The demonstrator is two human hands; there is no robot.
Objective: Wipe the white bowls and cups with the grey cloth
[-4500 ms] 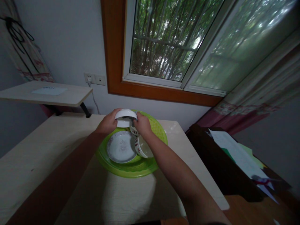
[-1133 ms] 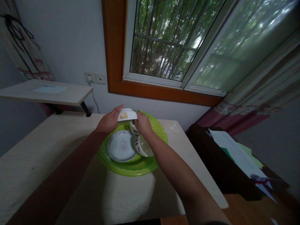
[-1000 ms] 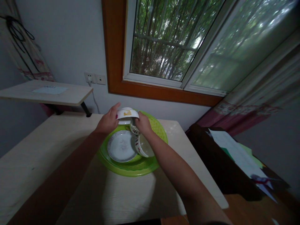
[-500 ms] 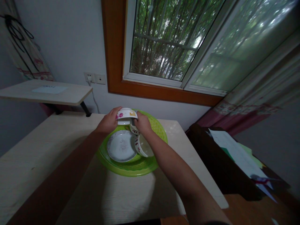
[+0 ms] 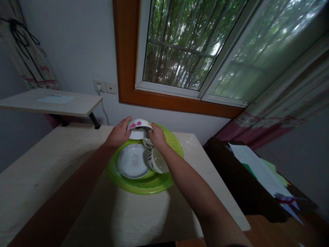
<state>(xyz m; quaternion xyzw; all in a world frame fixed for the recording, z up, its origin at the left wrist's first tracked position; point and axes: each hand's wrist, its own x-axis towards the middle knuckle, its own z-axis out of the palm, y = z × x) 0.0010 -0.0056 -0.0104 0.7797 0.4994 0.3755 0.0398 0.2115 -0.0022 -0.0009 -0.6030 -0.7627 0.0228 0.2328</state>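
A white bowl (image 5: 139, 124) with pink flowers and a yellow patch on its outside is tipped on its side above the far part of a green plastic basin (image 5: 140, 189). My left hand (image 5: 119, 132) is closed on its left rim, and my right hand (image 5: 157, 134) grips the right side, its fingertips partly hidden. Something grey shows by the right thumb, too small to name. Below, a white plate (image 5: 133, 161) with a faint floral pattern lies in the basin. Beside it a patterned bowl (image 5: 157, 161) leans on its side, partly behind my right forearm. Another patterned bowl (image 5: 147, 142) sits behind.
The basin stands on a pale wooden table (image 5: 144, 219) close to the wall and window (image 5: 180, 51). To the left is a small raised shelf (image 5: 51, 101) with a paper on it. Papers (image 5: 257, 168) lie on a dark piece of furniture at the right.
The bowl has been turned between my hands: plain white showed at first, then the yellow patch, which has moved right as pink flowers came round. Both hands stay over the basin.
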